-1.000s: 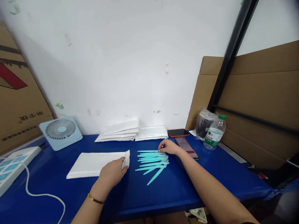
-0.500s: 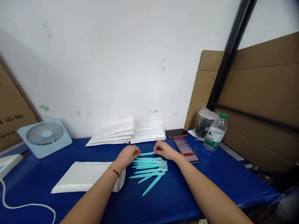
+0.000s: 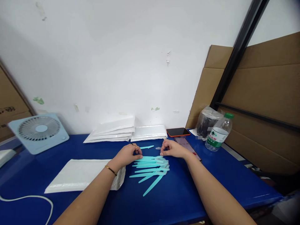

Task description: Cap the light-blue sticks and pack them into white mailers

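Several turquoise eyebrow razors point(image 3: 150, 171) lie fanned out on the blue table, handles to the left and pale capped heads to the right. At the left end of the topmost razor point(image 3: 151, 158) in the fan, my left hand point(image 3: 128, 154) is closed, thumb and finger pinching the handle. My right hand point(image 3: 172, 149) pinches at this razor's head end, its other fingers curled. Behind the fan lies a single razor point(image 3: 147, 147), its left end partly hidden by my left hand. A small clear piece, like a blade cap point(image 3: 158, 148), lies beside my right fingers.
A white padded envelope point(image 3: 79, 175) lies left of the razors. More envelopes point(image 3: 112, 129) are stacked against the wall. Two phones, one orange-edged point(image 3: 178, 132) and one lit point(image 3: 187, 145), sit near a water bottle point(image 3: 219, 132). A blue fan point(image 3: 41, 128) stands at left.
The razor held between both hands has been let go and lies behind the fan. Both hands have come nearer to the fan's topmost razor and grip its ends. The view has shifted slightly.
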`<state>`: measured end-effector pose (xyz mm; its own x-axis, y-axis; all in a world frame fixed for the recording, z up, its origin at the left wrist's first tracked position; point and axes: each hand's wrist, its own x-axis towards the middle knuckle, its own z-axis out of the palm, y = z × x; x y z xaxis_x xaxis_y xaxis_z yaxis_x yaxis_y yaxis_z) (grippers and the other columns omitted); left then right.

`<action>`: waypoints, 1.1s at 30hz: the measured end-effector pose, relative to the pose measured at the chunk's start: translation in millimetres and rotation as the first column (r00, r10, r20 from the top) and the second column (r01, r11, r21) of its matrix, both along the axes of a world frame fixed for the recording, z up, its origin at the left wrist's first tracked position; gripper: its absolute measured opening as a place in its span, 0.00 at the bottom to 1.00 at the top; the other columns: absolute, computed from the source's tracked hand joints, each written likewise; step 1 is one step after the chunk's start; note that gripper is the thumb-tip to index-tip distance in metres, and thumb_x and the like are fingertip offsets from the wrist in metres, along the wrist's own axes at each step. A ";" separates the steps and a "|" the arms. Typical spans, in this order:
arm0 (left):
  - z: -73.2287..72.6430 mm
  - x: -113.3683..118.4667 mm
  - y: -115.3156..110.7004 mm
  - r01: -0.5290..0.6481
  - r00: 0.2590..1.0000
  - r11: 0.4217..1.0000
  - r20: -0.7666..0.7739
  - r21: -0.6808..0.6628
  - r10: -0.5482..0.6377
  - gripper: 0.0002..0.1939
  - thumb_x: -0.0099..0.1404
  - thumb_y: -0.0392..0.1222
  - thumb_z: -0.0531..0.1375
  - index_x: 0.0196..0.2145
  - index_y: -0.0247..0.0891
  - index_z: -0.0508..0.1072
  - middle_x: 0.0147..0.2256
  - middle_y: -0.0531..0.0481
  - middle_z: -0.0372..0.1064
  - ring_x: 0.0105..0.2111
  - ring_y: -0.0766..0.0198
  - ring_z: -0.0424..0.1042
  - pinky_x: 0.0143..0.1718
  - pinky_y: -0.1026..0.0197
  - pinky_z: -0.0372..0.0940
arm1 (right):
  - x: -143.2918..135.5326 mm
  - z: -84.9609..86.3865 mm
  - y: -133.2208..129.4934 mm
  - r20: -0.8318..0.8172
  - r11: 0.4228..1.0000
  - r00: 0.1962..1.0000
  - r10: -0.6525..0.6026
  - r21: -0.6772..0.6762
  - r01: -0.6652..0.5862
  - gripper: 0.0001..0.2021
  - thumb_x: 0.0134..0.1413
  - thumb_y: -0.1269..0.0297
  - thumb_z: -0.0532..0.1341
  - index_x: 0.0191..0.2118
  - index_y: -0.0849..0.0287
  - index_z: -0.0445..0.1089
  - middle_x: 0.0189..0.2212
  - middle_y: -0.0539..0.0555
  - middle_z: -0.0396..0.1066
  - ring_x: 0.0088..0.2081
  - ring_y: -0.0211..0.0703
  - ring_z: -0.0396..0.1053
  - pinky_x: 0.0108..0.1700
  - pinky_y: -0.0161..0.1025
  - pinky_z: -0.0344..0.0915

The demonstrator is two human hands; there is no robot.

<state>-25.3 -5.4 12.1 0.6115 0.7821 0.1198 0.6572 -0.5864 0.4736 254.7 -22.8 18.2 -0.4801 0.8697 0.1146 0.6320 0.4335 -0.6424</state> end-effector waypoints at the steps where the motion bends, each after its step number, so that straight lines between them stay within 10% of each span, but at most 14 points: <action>1: -0.8 0.7 -0.7 0.013 1.000 0.999 -0.002 -0.038 -0.013 0.15 0.54 0.53 0.56 0.30 0.40 0.73 0.31 0.51 0.67 0.30 0.65 0.65 0.30 0.66 0.57 | -1.4 1.1 -1.9 0.024 0.999 0.999 0.028 -0.024 -0.028 0.12 0.41 0.55 0.64 0.29 0.59 0.74 0.31 0.52 0.64 0.33 0.38 0.63 0.34 0.33 0.59; 10: 2.0 0.4 -0.6 -0.054 0.997 0.998 -0.057 -0.035 0.052 0.13 0.56 0.49 0.54 0.23 0.38 0.70 0.27 0.52 0.69 0.26 0.66 0.64 0.26 0.66 0.54 | 0.4 -2.3 2.2 -0.046 0.997 0.999 0.006 -0.071 -0.009 0.11 0.38 0.57 0.65 0.27 0.60 0.74 0.30 0.52 0.66 0.32 0.38 0.64 0.33 0.32 0.60; 16: -3.4 -8.6 8.2 -0.117 0.992 0.992 -0.059 -0.039 0.114 0.12 0.57 0.49 0.53 0.25 0.39 0.69 0.29 0.52 0.69 0.27 0.65 0.65 0.26 0.65 0.54 | 14.3 -5.5 6.8 -0.075 0.960 0.958 -0.276 0.022 0.278 0.14 0.36 0.54 0.65 0.28 0.60 0.73 0.28 0.52 0.69 0.30 0.39 0.65 0.30 0.33 0.59; 23: -5.8 -6.8 8.0 -0.138 0.990 0.987 -0.030 -0.080 0.136 0.14 0.57 0.51 0.52 0.27 0.38 0.70 0.28 0.51 0.68 0.26 0.65 0.65 0.25 0.65 0.54 | -1.7 -8.7 4.7 -0.068 0.997 0.995 -0.077 -0.002 0.077 0.13 0.40 0.54 0.64 0.27 0.60 0.75 0.29 0.52 0.69 0.31 0.39 0.66 0.32 0.33 0.60; 33: -1.9 -6.6 8.6 -0.229 0.973 0.972 0.003 0.041 0.229 0.14 0.55 0.52 0.55 0.32 0.40 0.71 0.32 0.51 0.67 0.30 0.64 0.65 0.28 0.64 0.56 | 9.0 -4.2 3.3 -0.055 0.984 0.983 -0.175 -0.044 0.173 0.16 0.37 0.53 0.65 0.31 0.60 0.73 0.30 0.53 0.69 0.30 0.39 0.65 0.30 0.33 0.59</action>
<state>-31.9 3.2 10.2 0.4166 0.8961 0.1530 0.7774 -0.4384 0.4511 263.7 -19.5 14.0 -0.3146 0.9436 0.1027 0.6564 0.2944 -0.6946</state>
